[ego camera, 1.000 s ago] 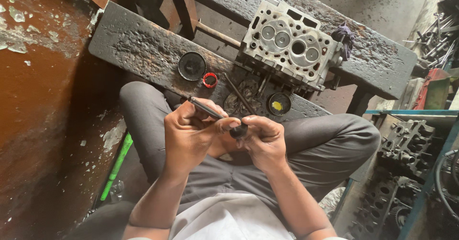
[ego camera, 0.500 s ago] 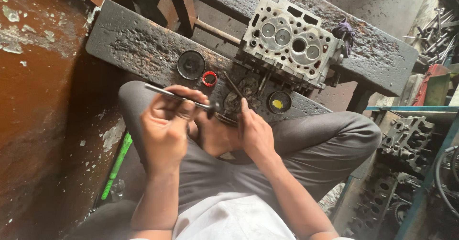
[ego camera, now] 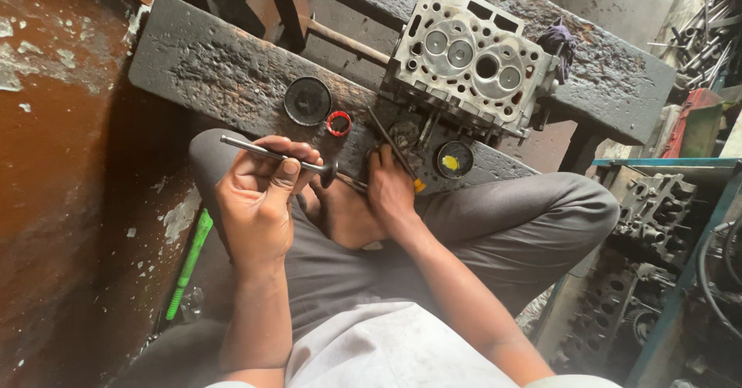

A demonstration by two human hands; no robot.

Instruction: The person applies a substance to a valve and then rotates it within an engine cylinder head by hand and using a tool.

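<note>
Reaching right hand (ego camera: 390, 191) forward, left hand (ego camera: 259, 195) now alone holding valve (ego camera: 278, 154)

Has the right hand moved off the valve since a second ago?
Yes. The right hand left the valve and moved toward the bench, by the yellow-handled tool.

An engine repair workshop: a cylinder head (ego camera: 473, 59) on a grimy tabletop (ego camera: 209, 63), spare engine parts (ego camera: 645, 226) stacked nearby.

A slim metal engine valve (ego camera: 277, 154), dark-headed, lies nearly level above the lap, stem pointing left.
</note>
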